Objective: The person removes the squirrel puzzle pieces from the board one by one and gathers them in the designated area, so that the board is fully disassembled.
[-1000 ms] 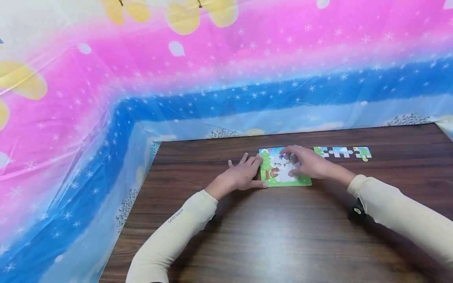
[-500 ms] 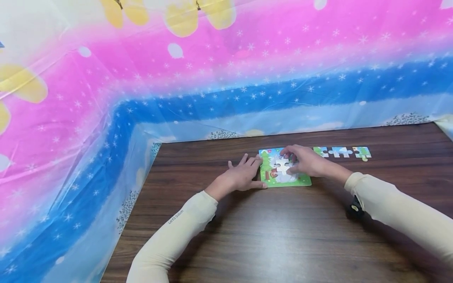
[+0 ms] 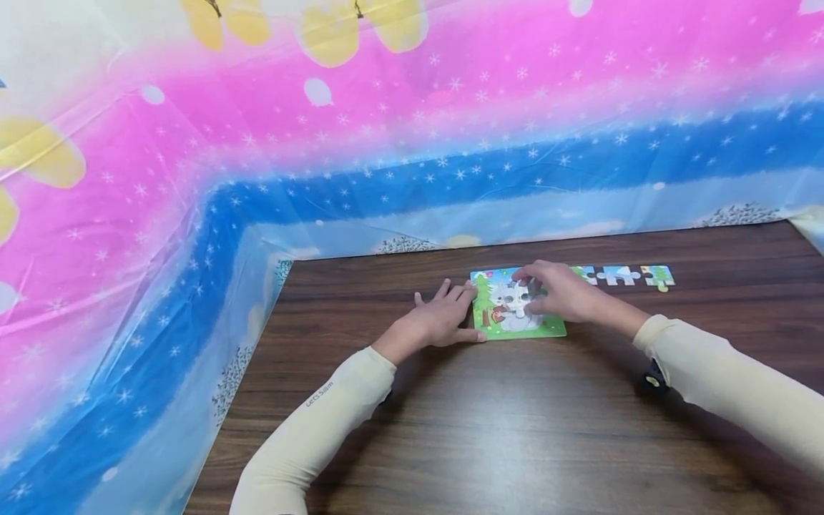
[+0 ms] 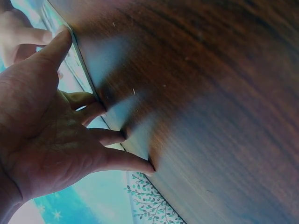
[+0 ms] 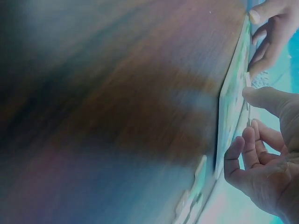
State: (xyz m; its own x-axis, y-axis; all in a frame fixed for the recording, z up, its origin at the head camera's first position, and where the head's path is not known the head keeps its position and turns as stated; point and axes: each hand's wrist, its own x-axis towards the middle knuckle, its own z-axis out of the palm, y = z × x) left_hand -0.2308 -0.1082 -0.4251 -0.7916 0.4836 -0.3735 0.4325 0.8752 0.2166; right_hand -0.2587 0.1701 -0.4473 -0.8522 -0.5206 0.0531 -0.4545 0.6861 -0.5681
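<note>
A square jigsaw puzzle board point(image 3: 491, 329) with a green border and a picture of trees and a white figure lies flat on the table. My left hand point(image 3: 440, 318) rests at its left edge, fingers spread and fairly straight, thumb at the near left corner. In the left wrist view the thumb touches the board's rim, while other fingertips meet the wood. Over the board's middle my right hand point(image 3: 558, 292) pinches a whitish puzzle piece point(image 3: 515, 300) between thumb and fingers. The right wrist view shows this puzzle piece point(image 5: 248, 105) edge-on, close over the board.
Several loose puzzle pieces point(image 3: 619, 276) lie in a row on the dark wooden table point(image 3: 450, 429), right of the board. A pink and blue printed cloth point(image 3: 412, 157) hangs along the table's back and left edges.
The whitish puzzle piece has turned and shifted slightly in my right fingers over the board's middle. My left hand has stayed at the board's edge.
</note>
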